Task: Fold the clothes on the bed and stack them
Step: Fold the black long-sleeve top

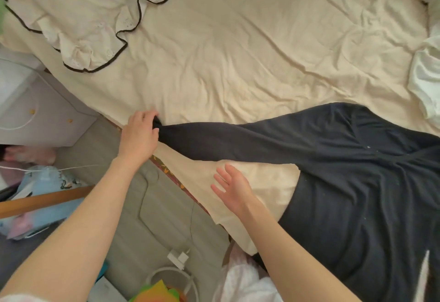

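A dark navy long-sleeved garment lies spread over the right part of the cream-sheeted bed. One sleeve stretches left to the bed's edge. My left hand grips the cuff of that sleeve and holds it taut. My right hand hovers with fingers spread above the sheet at the bed's near edge, just below the sleeve and left of the garment's body, holding nothing. A white garment lies crumpled at the right edge of the bed.
A cream pillowcase with dark piping lies at the far left of the bed. Beside the bed are a white cabinet, a wooden stick, a charger with cable on the grey floor and a white bin.
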Motion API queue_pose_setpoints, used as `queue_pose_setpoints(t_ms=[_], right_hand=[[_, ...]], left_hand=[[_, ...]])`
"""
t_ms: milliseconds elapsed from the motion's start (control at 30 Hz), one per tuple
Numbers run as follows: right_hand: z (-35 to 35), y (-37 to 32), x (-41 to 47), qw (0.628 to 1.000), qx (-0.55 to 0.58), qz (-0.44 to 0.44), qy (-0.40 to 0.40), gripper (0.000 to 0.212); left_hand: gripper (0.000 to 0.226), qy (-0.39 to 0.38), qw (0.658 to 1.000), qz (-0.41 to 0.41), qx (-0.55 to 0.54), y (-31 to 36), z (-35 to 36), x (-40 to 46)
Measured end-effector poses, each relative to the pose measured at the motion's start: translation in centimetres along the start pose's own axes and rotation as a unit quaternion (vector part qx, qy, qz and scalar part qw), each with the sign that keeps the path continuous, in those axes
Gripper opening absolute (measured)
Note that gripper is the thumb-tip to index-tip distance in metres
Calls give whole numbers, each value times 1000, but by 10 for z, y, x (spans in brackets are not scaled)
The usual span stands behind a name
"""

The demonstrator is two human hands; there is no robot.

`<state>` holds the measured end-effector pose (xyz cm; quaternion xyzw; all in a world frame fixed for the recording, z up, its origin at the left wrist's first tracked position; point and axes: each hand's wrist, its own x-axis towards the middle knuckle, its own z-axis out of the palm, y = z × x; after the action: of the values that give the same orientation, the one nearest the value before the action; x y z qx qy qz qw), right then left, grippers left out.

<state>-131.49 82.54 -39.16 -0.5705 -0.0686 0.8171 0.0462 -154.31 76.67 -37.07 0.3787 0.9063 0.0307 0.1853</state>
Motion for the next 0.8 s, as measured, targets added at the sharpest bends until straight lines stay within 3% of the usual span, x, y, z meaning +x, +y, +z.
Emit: queue_pose_setpoints(t_ms=[100,267,567,800], right_hand=[[-18,0,-4,998,-63,-4,15,40],[-86,-11,-24,962,-221,-104,121,31],[-296,-53,-110,919,-99,-199,324,19],[-472,-70,-163,831,-232,-215,458,27]], left_hand=[[41,-6,999,22,-40,30,32,-38],[46,-113,985,82,-98,94,93,-118],[47,-240,935,259,-22,238,157,-223],[50,-271,915,296,35,357,200,-272]])
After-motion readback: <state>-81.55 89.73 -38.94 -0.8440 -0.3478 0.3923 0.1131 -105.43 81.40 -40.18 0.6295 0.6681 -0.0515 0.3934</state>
